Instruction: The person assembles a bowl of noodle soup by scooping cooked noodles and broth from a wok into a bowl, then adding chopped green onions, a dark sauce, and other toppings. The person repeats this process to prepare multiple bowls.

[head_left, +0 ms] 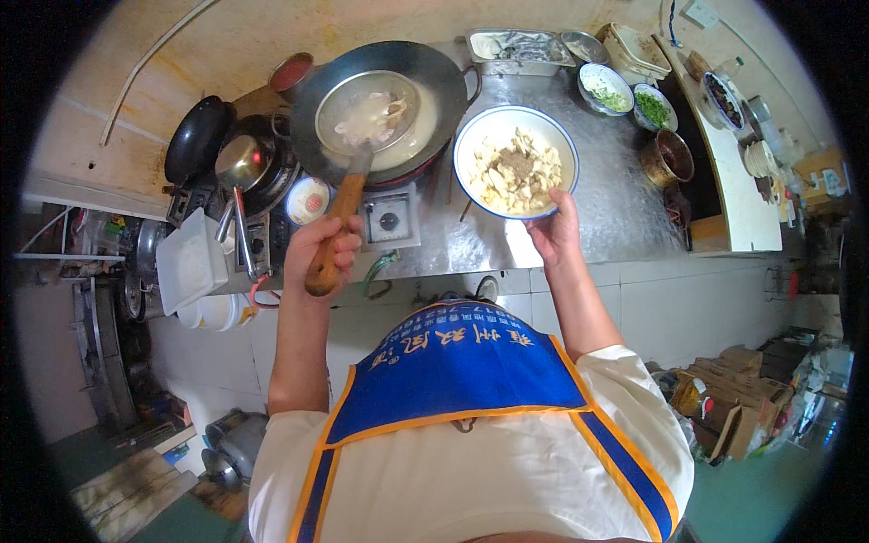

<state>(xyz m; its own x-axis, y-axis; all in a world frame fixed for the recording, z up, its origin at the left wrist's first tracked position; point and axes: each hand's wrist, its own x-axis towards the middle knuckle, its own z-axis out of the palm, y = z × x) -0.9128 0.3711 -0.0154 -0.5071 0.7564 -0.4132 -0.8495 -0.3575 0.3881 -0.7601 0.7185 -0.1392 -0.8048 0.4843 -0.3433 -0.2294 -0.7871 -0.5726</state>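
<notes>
My left hand is wrapped round the wooden handle of a round skimmer. Pale pieces of food, perhaps meat, rest in the skimmer, which sits over a large dark wok with cloudy liquid in it. With thumb and fingers, my right hand grips the near rim of a white bowl edged in blue. Pale chopped chunks fill much of this bowl, with a grey-brown powder heaped on top. The bowl is right of the wok, over the steel counter.
Bowls of chopped greens and pale green bits stand at the back right, near a steel tray. A brown pot is at the counter's right. Left are a black pan, metal ladles and a white plastic tub.
</notes>
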